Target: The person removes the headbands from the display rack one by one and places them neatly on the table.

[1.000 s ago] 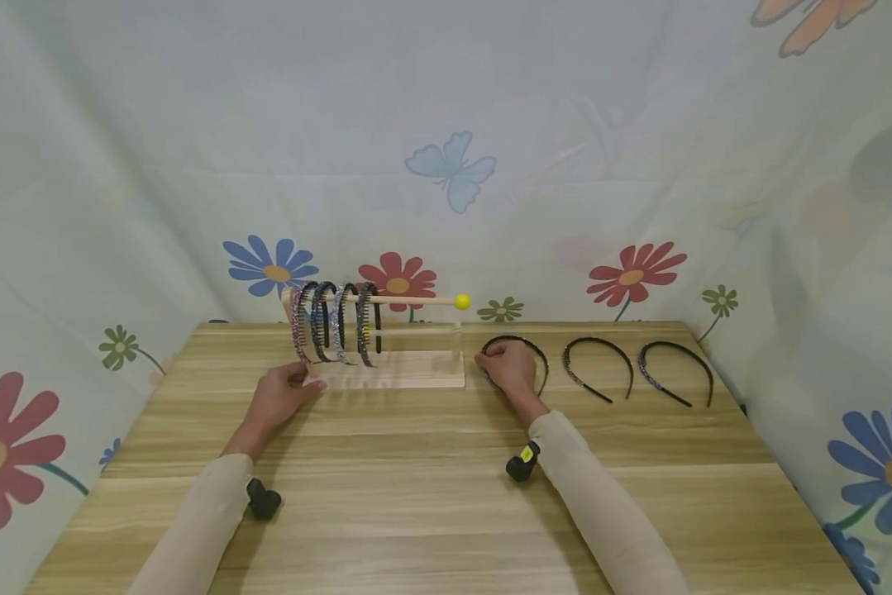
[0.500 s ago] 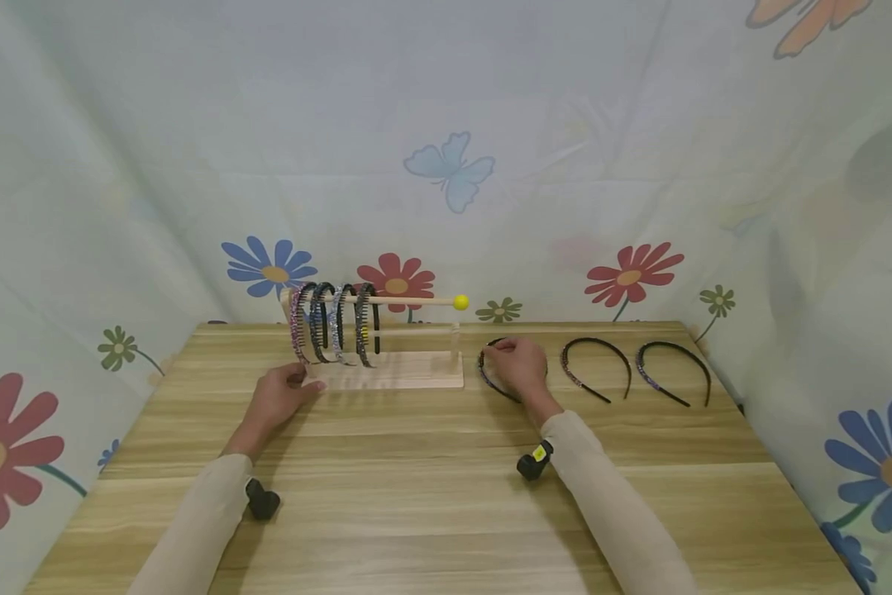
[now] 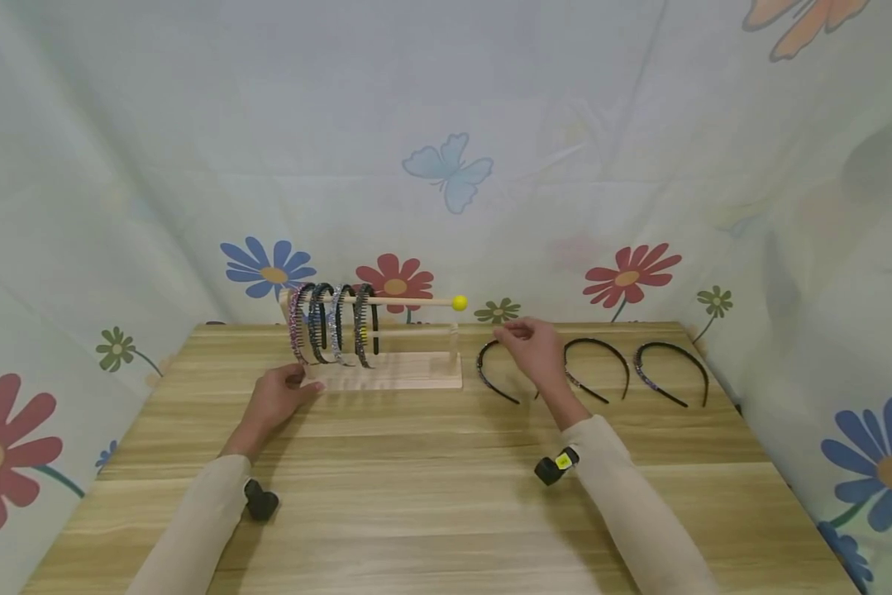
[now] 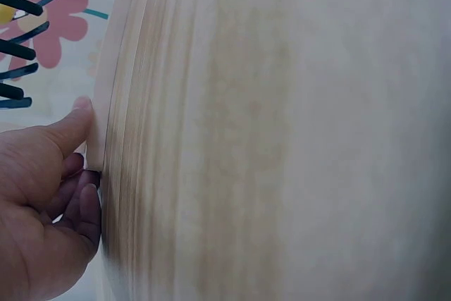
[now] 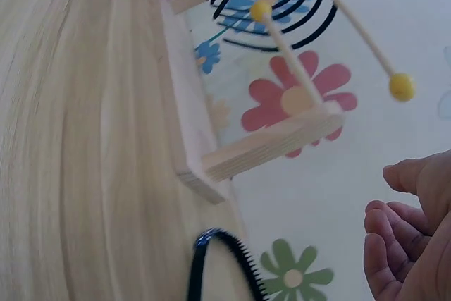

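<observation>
My left hand [image 3: 278,392] holds the left end of the wooden rack's base [image 3: 408,370], the thumb along its front edge; the left wrist view shows the thumb tip against the wood [image 4: 101,121] and the other fingers curled. Several glittery toothed headbands [image 3: 363,335] hang side by side on the rack's upper rod. To the rack's right, my right hand [image 3: 535,351] is raised above a black headband [image 3: 492,386] and partly covers it. The right wrist view has this hand [image 5: 416,237] holding nothing, thumb and fingers apart, well away from the headband [image 5: 206,236].
Two more headbands lie in line to the right, a middle one [image 3: 598,340] and a far-right one [image 3: 672,345]. The rack's upper rod ends in a yellow ball [image 3: 460,303], which juts out rightward. Behind the wooden table [image 3: 416,496] hangs a flowered cloth [image 3: 304,165].
My right hand has lifted off the nearest headband and moved right and up, uncovering its left side; the headband stays on the table. My left hand keeps its place on the rack.
</observation>
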Action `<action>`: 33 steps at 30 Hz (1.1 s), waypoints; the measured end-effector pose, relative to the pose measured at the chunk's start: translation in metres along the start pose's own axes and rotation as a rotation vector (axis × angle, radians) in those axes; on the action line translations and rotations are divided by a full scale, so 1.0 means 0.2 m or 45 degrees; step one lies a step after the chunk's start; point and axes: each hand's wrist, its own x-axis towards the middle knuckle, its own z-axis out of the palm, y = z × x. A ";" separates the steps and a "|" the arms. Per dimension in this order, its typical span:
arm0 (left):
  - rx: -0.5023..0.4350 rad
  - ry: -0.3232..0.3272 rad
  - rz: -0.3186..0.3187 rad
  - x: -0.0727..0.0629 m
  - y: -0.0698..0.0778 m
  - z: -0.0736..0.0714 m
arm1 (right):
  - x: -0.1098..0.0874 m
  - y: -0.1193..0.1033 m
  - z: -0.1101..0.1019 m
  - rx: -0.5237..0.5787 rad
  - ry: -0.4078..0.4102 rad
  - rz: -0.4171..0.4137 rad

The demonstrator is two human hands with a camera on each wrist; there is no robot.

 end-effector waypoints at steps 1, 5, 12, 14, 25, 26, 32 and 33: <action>0.000 -0.001 -0.004 0.00 0.00 0.00 | -0.01 -0.02 -0.01 0.016 0.005 -0.025; 0.002 -0.010 -0.007 0.00 0.00 0.00 | -0.05 -0.08 -0.03 0.058 0.044 -0.142; 0.003 -0.010 -0.004 0.00 -0.01 -0.01 | -0.11 -0.19 -0.03 0.182 0.070 -0.407; 0.007 -0.010 0.001 0.01 -0.01 0.00 | -0.12 -0.21 -0.01 0.208 0.060 -0.453; 0.007 0.005 0.014 0.01 -0.01 0.01 | -0.15 -0.29 0.16 0.204 -0.101 -0.528; 0.009 0.007 0.017 0.01 -0.01 0.01 | -0.15 -0.30 0.18 0.208 -0.116 -0.527; 0.023 0.018 0.018 0.00 -0.01 0.00 | -0.15 -0.35 0.30 0.213 -0.186 -0.522; 0.025 0.017 0.017 0.00 -0.01 0.00 | -0.15 -0.35 0.32 0.219 -0.196 -0.524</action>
